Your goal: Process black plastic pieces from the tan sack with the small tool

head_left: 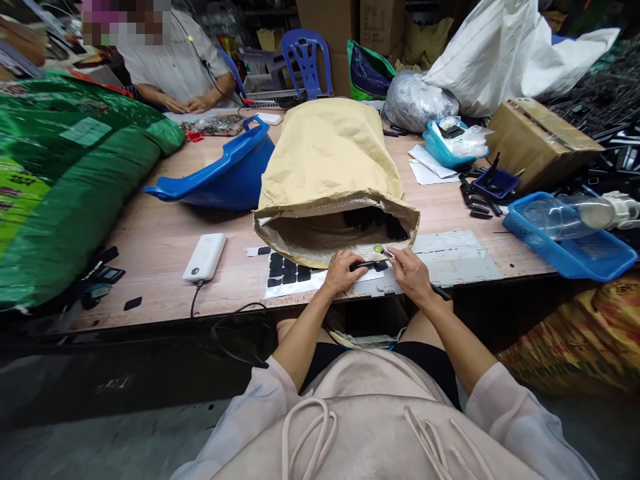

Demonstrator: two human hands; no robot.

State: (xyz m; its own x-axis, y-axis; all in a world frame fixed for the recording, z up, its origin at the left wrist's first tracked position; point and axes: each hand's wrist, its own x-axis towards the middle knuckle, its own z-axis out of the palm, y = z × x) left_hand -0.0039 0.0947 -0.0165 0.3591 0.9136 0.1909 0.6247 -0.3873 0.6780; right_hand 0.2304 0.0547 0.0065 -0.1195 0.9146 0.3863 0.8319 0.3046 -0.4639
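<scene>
My left hand [343, 272] is closed on a slim black strip [367, 264] at the table's front edge. My right hand [411, 272] grips a slender tool with a dark handle [441, 292]; its metal front end points left, and a small yellow-green round piece [378, 248] shows at its tip. Just beyond both hands lies a yellow paper sack [333, 153], its mouth facing me, with dark pieces [373, 220] inside. Under its lip, near my left hand, is a sheet of black rounded-square stickers [285, 270]. A grey-white board [457, 257] lies beneath my right hand's side.
A white power bank [205, 257] with a cable lies left. Beyond are a blue basin [220, 177] and a bulging green sack [75, 193]. On the right stand a blue tray [570, 257] and a cardboard box [543, 140]. Across the table sits another person [175, 60].
</scene>
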